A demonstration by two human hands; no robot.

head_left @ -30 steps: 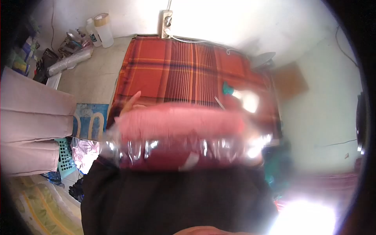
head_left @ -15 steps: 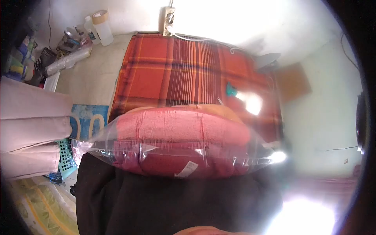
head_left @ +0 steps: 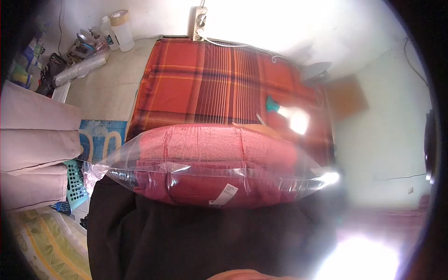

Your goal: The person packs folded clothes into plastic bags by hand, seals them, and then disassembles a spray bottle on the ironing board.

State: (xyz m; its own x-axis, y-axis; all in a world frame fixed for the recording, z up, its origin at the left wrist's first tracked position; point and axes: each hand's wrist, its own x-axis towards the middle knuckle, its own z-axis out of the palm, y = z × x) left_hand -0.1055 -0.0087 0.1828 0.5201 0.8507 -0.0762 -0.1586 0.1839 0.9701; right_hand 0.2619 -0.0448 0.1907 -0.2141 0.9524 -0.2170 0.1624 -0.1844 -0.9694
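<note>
A clear plastic bag packed with folded pink and dark-red towel-like fabric sits right in front of me, close above my dark-clad lap. A small white label shows on its near side. Over the bag's far edge, right of its middle, a strip of what looks like my right hand is visible against the bag. Its fingers are hidden behind the bag, so I cannot tell how they are set. No part of my left hand shows.
A red-orange plaid cloth covers the surface ahead. On it lie a teal-capped object in glare and a thin pointed item. A power strip is at the wall, bottles back left, a teal perforated basket left.
The view has shifted slightly. The bag tips a little, its near edge rising. A skin-toned strip behind its left part has dropped out of sight, while the strip at right stays.
</note>
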